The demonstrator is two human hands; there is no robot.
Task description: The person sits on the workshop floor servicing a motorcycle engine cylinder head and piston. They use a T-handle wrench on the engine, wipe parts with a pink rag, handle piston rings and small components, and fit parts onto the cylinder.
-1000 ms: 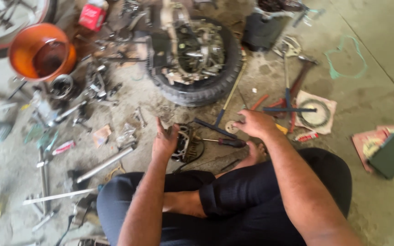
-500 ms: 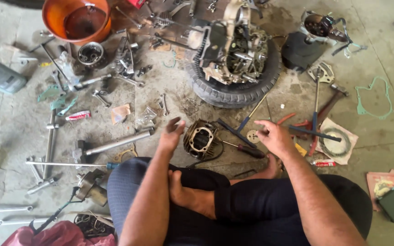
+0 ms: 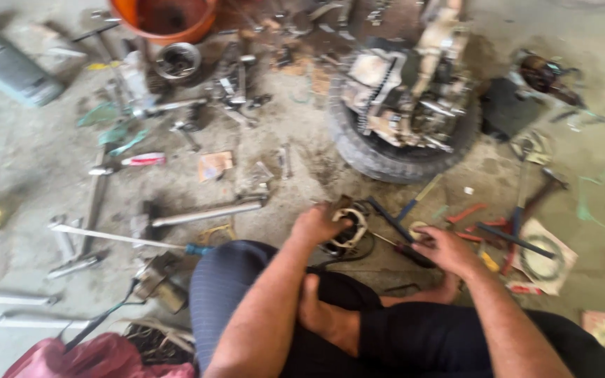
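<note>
On the concrete floor before my crossed legs, my left hand grips the rim of a round metal engine part. My right hand, just beside it, is closed around a dark-handled screwdriver. Beyond sits an engine block inside a tyre, with an orange bucket farther left.

Round metal stator part on concrete floor; blurred
</note>
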